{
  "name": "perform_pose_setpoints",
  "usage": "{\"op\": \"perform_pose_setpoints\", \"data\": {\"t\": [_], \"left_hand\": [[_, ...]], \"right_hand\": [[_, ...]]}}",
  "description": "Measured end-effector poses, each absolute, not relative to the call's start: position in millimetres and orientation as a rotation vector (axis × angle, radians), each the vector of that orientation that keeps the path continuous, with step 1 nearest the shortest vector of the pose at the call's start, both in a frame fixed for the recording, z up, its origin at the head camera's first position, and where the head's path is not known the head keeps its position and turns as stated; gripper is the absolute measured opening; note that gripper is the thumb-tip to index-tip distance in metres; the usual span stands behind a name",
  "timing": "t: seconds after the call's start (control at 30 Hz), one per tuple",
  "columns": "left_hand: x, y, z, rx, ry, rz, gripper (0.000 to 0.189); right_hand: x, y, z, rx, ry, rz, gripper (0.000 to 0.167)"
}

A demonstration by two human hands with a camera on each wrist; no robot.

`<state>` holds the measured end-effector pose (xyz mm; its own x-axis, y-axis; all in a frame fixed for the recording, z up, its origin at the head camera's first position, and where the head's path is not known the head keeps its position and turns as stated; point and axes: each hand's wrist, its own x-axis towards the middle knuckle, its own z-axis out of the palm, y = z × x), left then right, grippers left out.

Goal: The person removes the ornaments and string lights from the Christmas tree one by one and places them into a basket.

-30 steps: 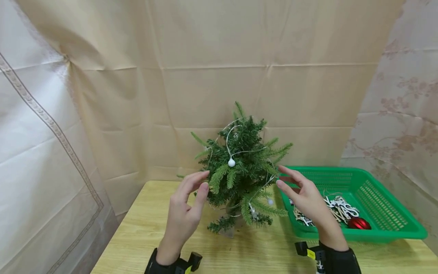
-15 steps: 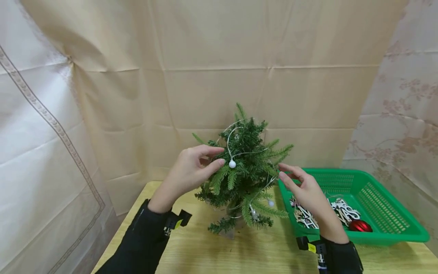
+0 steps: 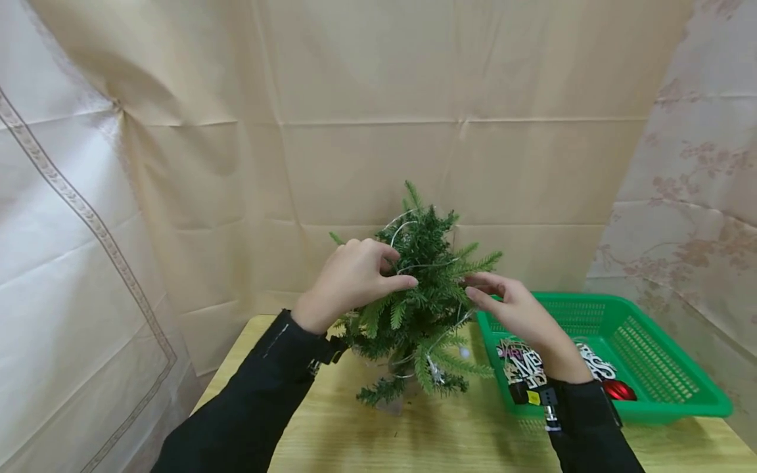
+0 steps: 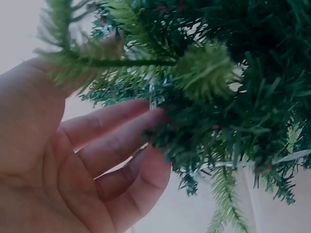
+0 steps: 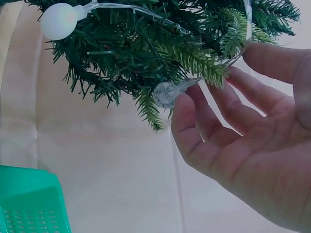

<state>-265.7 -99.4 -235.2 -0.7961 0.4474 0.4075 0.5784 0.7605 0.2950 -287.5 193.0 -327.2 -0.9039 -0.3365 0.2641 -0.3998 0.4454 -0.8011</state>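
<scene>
Left hand (image 3: 362,272) and right hand (image 3: 516,314), fingers parted, touch the tree (image 3: 430,299) near the worktop's (image 3: 367,437) back edge.

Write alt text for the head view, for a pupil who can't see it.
A person's left hand and right hand reach to the branches of a small artificial tree, draped with a string of lights, from either side. The tree stands on a wooden table. To its right, a green basket holds cut-out lettering and a shiny red ornament.
</scene>
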Motion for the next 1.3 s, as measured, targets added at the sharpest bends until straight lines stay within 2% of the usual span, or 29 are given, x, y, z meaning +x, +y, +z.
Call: {"op": "perform_pose_setpoints", "data": {"t": [0.33, 0.77, 1.3], "left_hand": [[-267, -94, -235, -0.72, -2.642, -0.625, 0.033], [-266, -99, -235, -0.754, -2.512, -0.661, 0.038], [-266, -103, -224, -0.732, -2.333, -0.738, 0.022]], "right_hand": [[-293, 196, -320, 0.616, -2.593, 1.395, 0.041], [-286, 199, -307, 0.558, -2.543, 1.441, 0.035], [-272, 202, -280, 0.548, -2.308, 1.555, 0.028]]}}
